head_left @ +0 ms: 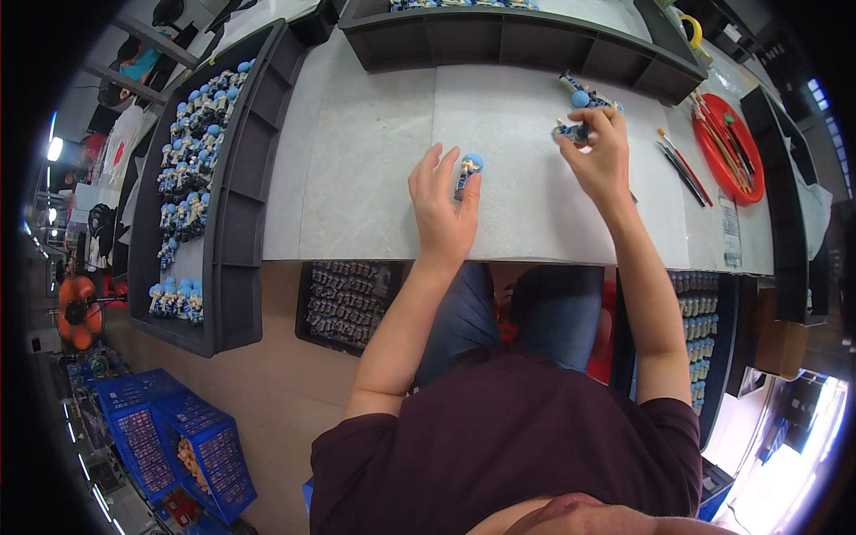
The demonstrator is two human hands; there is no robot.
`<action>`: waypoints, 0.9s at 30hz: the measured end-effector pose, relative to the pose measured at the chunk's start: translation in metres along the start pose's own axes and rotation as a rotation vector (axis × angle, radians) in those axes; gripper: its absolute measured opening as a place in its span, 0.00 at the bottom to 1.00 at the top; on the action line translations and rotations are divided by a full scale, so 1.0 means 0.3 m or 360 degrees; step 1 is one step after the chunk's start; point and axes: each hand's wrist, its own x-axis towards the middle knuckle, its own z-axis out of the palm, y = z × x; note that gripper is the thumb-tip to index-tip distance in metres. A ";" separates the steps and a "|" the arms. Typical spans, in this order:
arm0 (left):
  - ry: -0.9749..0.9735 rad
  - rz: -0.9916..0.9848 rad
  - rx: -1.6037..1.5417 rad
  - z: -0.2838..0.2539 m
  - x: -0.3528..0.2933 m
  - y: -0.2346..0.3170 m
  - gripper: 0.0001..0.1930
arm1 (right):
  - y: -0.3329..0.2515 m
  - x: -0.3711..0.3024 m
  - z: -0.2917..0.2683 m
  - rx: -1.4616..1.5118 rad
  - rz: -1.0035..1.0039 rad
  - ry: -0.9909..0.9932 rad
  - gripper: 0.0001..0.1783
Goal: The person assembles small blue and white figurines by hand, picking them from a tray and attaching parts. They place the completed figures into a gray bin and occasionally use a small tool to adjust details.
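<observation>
Over the pale worktop (366,169), the left hand (444,214) spreads its fingers beside a blue-haired figurine (473,162), contact unclear, while the right hand (601,160) pinches a partly hidden second figurine (572,133) between thumb and fingers.

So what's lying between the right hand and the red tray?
In the head view, thin brush-like tools lie on the table between the right hand and the red tray.

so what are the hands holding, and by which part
The right hand pinches a small figurine between thumb and fingers; which part is unclear. The left hand is at a blue-topped figurine; whether it grips it is unclear.
</observation>
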 end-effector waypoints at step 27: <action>-0.0795 -0.1358 -0.2372 0.133 -0.023 0.151 0.13 | -0.046 -0.392 -0.069 0.1298 0.0703 -0.0252 0.14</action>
